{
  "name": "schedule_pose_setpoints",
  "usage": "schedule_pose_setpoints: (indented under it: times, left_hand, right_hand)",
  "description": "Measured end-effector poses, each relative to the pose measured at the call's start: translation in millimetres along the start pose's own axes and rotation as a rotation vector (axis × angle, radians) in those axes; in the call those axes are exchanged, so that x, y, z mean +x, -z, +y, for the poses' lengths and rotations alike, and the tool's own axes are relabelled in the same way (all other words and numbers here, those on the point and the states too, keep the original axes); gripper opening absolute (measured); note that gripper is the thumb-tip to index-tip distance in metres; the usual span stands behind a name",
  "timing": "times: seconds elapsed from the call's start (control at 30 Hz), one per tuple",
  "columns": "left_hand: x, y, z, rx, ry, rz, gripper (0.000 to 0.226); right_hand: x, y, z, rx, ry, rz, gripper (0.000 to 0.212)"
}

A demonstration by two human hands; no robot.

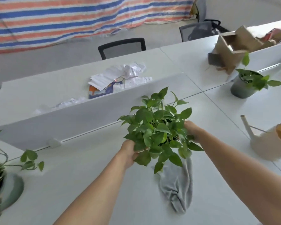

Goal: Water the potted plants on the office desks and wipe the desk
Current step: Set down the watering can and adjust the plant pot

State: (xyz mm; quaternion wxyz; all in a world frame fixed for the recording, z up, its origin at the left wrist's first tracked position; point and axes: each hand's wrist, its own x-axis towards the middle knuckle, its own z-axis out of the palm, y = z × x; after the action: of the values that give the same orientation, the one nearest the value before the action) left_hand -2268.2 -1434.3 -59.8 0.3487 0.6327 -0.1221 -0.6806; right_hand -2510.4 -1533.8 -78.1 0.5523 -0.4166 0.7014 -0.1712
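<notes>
Desk (88, 176): plant (157, 132) between both grips (128, 151) (191, 130).

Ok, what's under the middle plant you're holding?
A grey cloth lies on the desk beneath the middle plant, its upper end covered by leaves. Whatever lies directly below is hidden by foliage between the left hand and right hand.

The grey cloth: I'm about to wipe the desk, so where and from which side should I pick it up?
Probably the near, bunched end of the grey cloth, pinched from above. It lies limp on the desk, its folds give something to pinch, and its far end is hidden under the potted plant's leaves.
</notes>
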Motion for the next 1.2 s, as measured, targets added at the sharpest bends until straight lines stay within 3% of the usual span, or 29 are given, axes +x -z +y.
schedule_pose_setpoints:
  times: [0.1,0.4,0.63,0.73,0.87,0.93,1.0,1.07,1.2]
  left_hand:
    - [17,-45,8,-0.017,-0.021,-0.012,0.031]
    - [66,-148,25,0.054,-0.03,-0.067,0.028]
    - [71,-155,24,0.132,-0.131,-0.099,0.025]
    - [72,-128,9,0.391,-0.155,0.096,0.013]
    - [64,-65,-30,0.757,-0.217,0.327,0.016]
    - [58,-30,-50,0.892,-0.241,0.393,0.021]
    - [52,6,-67,1.007,-0.237,0.479,0.027]
    - [46,37,-79,1.1,-0.263,0.566,0.034]
    - [34,120,-102,1.227,-0.314,0.721,0.034]
  right_hand:
    - [24,41,-7,0.003,-0.002,-0.017,0.019]
    - [83,135,-20,-0.122,0.045,-0.032,0.019]
    - [83,157,-5,0.136,-0.105,0.03,0.013]
    - [73,162,29,0.286,-0.101,0.018,0.011]
    - [55,121,90,0.42,-0.239,0.264,0.027]
    - [36,72,117,0.145,-0.123,0.419,0.029]
    - [9,12,144,-0.3,0.131,0.496,0.027]
    - [-22,-42,170,-0.631,0.426,0.421,0.024]
    - [-29,-94,189,-0.966,0.815,0.152,0.052]
